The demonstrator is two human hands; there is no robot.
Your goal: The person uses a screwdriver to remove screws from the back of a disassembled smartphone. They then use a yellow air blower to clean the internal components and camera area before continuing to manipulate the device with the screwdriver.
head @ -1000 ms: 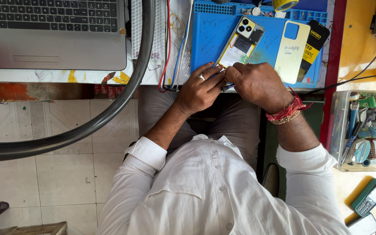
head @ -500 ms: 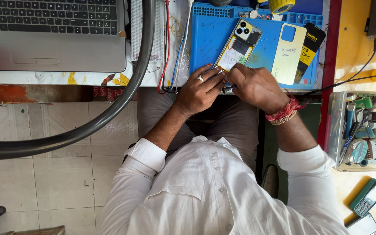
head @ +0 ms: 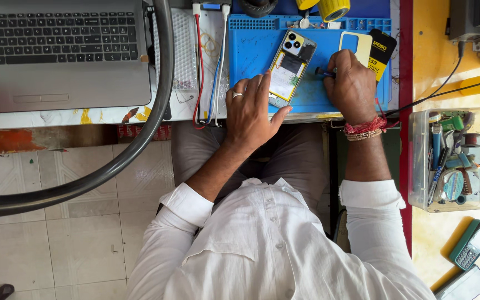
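Fingers of our left hand (head: 253,111) spread flat, steadying the opened phone (head: 289,68) on the blue mat (head: 256,53). Our right hand (head: 353,83) closes around a small blue-handled tool (head: 323,72) beside the phone. Laptop (head: 56,53) lies far left, a clear parts box (head: 450,158) right.

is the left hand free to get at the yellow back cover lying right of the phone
Probably not easily: the left hand rests on the opened phone, and the right hand sits across the yellow back cover.

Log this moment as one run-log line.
left hand: steadies opened phone | right hand: grips small tool beside phone | surface: blue mat | nearby: yellow back cover
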